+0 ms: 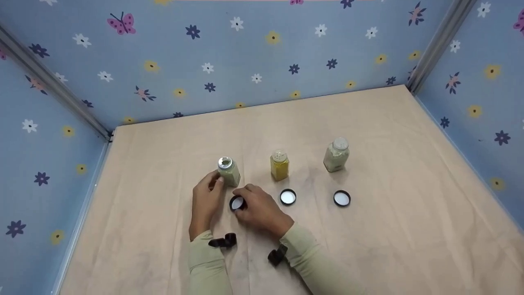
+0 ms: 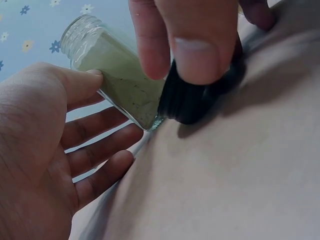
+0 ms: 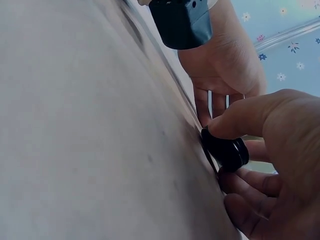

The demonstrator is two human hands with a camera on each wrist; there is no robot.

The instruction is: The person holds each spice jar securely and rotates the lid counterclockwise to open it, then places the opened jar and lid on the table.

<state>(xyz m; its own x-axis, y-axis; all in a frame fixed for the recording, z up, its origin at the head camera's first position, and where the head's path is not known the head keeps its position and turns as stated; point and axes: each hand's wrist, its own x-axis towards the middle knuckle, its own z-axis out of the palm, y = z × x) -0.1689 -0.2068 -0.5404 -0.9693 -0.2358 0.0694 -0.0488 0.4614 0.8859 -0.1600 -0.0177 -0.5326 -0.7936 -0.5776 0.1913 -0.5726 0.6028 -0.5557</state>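
My left hand (image 1: 206,200) holds a square glass jar (image 1: 229,174) of pale green powder, thumb (image 2: 82,82) on one side and fingers behind. The jar stands on the cloth, and its threaded neck (image 2: 77,35) has no lid on. Close by, my right hand (image 1: 262,207) pinches a black screw lid (image 1: 237,203) between thumb and fingers, its white inside facing up. In the right wrist view the same lid (image 3: 227,150) is held low at the cloth. The right fingers cover part of it.
A jar of yellow powder (image 1: 279,167) with a perforated shaker top stands in the middle. Another pale green jar (image 1: 337,155) stands right of it. Two black lids, one nearer (image 1: 288,197) and one further right (image 1: 342,198), lie white side up. Flowered panels (image 1: 262,53) border the cloth-covered table (image 1: 389,246).
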